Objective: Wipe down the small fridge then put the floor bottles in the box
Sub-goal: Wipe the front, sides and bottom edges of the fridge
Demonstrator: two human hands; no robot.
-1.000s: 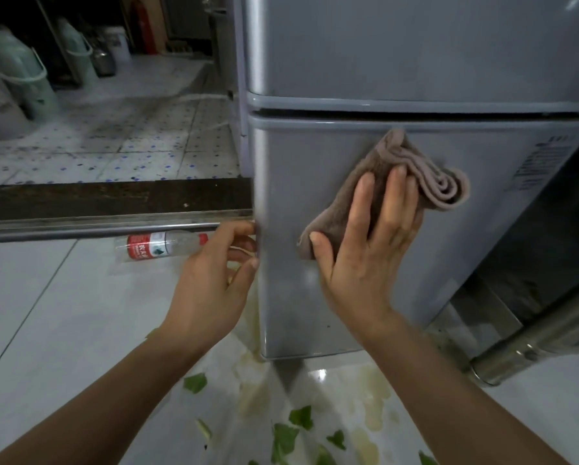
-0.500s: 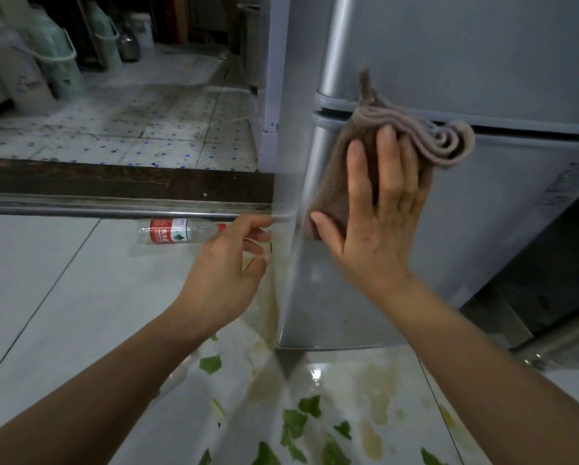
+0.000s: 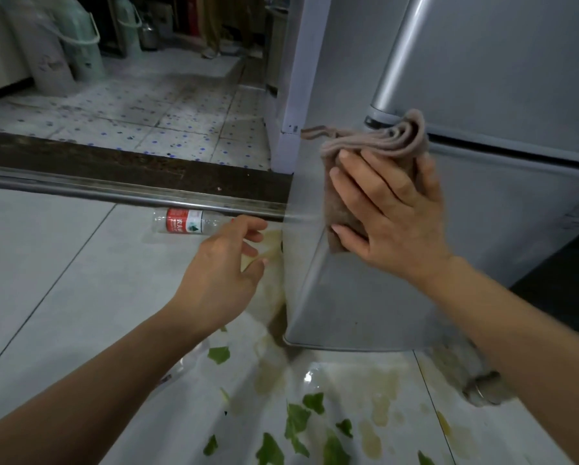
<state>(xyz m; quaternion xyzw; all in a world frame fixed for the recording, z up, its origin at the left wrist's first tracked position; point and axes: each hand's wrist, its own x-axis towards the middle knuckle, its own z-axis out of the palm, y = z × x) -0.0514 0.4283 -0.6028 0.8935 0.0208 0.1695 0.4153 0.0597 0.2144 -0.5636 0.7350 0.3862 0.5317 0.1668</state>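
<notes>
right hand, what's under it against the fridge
Under the right hand is a folded brown cloth, pressed on the fridge at its lower door's left corner. The fridge surface beneath the cloth is covered, so its state cannot be seen.

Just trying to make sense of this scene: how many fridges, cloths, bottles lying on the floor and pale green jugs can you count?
Fridge: 1
Cloth: 1
Bottle on the floor: 1 in clear view
Pale green jugs at the back: 2
Total: 5
</notes>
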